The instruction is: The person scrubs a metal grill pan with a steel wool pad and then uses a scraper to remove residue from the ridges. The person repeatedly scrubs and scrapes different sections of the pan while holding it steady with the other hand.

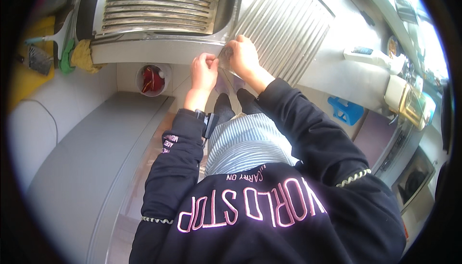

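Note:
My right hand (246,56) grips a grey scouring pad (226,52), likely steel wool, at the near left corner of a ridged metal panel (285,26). This panel, which looks like a range-hood baffle filter, lies slanted on the steel counter to the right of the sink. Just left of that corner is my left hand (204,71), its fingers curled and thumb against them; whether something thin is pinched there cannot be made out. A second ridged panel (158,6), with brown stains along its slats, rests in the steel sink (231,15).
Under the sink's front edge stands a white bucket (166,89) with red contents. Yellow (83,55) and green cloths (67,56) hang at the left, beside a squeegee (62,35). A white-handled brush (371,55) lies right; a blue plastic item (345,110) is below. A grey surface (97,148) extends left.

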Demonstrator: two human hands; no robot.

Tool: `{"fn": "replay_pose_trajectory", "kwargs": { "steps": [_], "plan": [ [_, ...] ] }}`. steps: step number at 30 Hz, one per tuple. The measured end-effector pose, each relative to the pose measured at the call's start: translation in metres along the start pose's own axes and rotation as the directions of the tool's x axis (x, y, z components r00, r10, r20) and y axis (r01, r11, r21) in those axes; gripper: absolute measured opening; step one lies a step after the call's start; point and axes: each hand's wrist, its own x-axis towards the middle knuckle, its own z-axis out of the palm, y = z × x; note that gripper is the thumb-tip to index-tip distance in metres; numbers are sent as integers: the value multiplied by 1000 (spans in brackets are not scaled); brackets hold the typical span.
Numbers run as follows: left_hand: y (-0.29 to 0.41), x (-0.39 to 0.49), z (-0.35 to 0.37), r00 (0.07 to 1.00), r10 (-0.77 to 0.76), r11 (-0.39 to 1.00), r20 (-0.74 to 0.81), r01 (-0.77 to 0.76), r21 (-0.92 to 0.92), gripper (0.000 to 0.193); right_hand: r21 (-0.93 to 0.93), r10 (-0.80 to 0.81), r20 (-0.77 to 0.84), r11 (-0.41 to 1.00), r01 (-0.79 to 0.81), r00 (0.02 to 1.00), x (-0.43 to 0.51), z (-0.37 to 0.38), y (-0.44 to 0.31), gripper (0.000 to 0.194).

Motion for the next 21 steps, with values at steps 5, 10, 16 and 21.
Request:
{"fn": "replay_pose_trajectory", "kwargs": {
  "steps": [5,10,16,21],
  "plan": [
    [0,-16,7,967,-255,962,-7,253,-104,17,-12,-21,50,1000,22,999,29,11,6,30],
    [1,-6,13,951,-307,944,-40,299,-139,15,-3,54,17,999,-54,998,30,19,-14,31],
    [12,-6,10,954,-296,955,-45,295,-29,11,83,86,-16,993,-85,996,17,31,-34,26],
    [10,-8,14,965,-205,979,-164,206,-14,7,46,-218,124,976,214,968,24,29,-20,27]
  ]
}}
